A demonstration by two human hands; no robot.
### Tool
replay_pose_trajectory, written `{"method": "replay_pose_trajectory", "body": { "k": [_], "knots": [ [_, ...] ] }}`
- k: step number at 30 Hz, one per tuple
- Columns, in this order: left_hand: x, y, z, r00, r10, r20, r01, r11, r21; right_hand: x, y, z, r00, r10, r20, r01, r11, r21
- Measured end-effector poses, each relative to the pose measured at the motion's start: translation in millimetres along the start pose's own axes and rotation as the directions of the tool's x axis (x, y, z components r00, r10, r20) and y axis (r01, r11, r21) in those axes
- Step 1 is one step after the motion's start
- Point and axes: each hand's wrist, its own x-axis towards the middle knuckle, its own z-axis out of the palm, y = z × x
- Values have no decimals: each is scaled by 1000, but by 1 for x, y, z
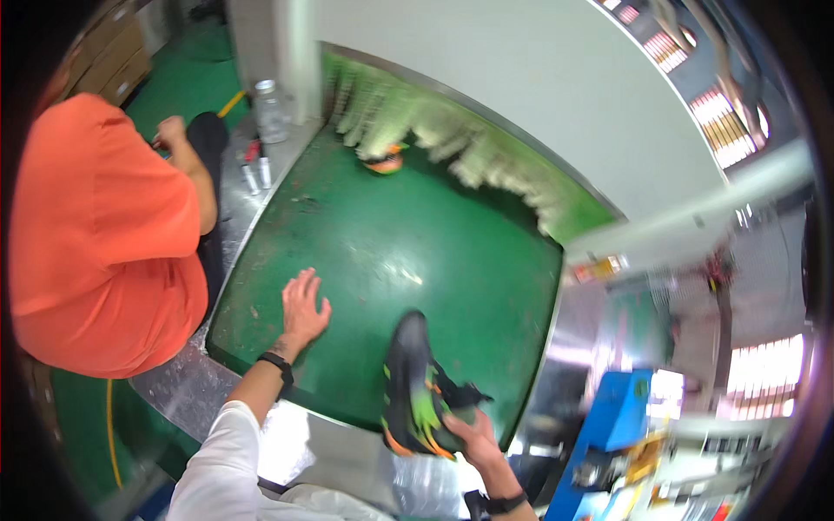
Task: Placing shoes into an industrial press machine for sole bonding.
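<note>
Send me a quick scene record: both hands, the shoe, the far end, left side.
Left hand: open, empty, over the green surface
Right hand: gripping the black shoe near its heel
Shoe: green and orange accents, toe pointing away
Far end: orange-trimmed item, likely footwear, at the pale fringe
Left side: co-worker in orange shirt; clear jar

A black shoe (pixel 408 373) with green and orange accents is gripped near its heel by the right hand (pixel 473 436). The left hand (pixel 303 313) is spread above a green surface (pixel 417 239). A small orange-and-dark item (pixel 382 161) is seen beneath a pale fringe (pixel 469 156).
</note>
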Motion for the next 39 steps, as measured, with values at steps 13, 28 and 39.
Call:
{"method": "replay_pose_trajectory", "body": {
  "k": [13, 28, 39],
  "knots": [
    [-170, 393, -147, 402, 788, 466, 860, -150, -489, -309, 92, -28, 642, -697, -320, 598, 716, -361],
    [-485, 643, -156, 59, 938, 342, 575, 248, -780, -623, 351, -163, 287, -247, -926, 739, 671, 50],
    [-745, 983, 51, -143, 833, 535, -272, 486, -830, -756, 462, -165, -163, 93, -982, 855, 510, -93]
  ]
}}
